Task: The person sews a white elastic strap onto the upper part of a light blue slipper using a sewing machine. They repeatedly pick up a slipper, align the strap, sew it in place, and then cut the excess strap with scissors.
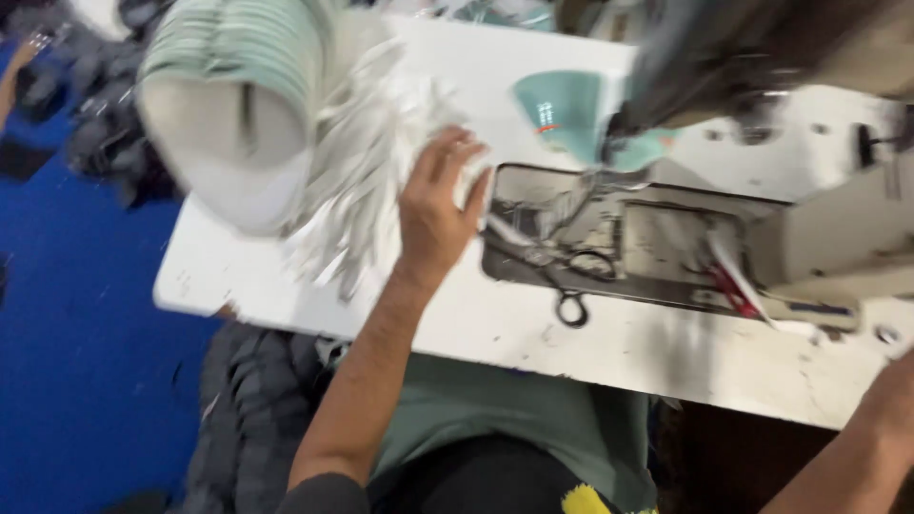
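My left hand (pixel 436 205) rests on a loose heap of white fabric strips (pixel 357 181) on the white sewing table (pixel 533 333), fingers spread over the pile. Left of the strips stands a tilted stack of pale green and white cap pieces (pixel 233 105), blurred. Only my right forearm (pixel 871 438) shows at the lower right corner; the hand itself is out of view. A teal fabric piece (pixel 562 114) lies by the sewing machine head (pixel 752 57).
The sewing machine's metal bed plate (pixel 657 238) holds black scissors (pixel 566 276) and a red-handled tool (pixel 733 286). Dark fabric pieces (pixel 90 105) lie on the blue floor (pixel 76 362) at the left. Grey cloth (pixel 252 409) hangs below the table's front edge.
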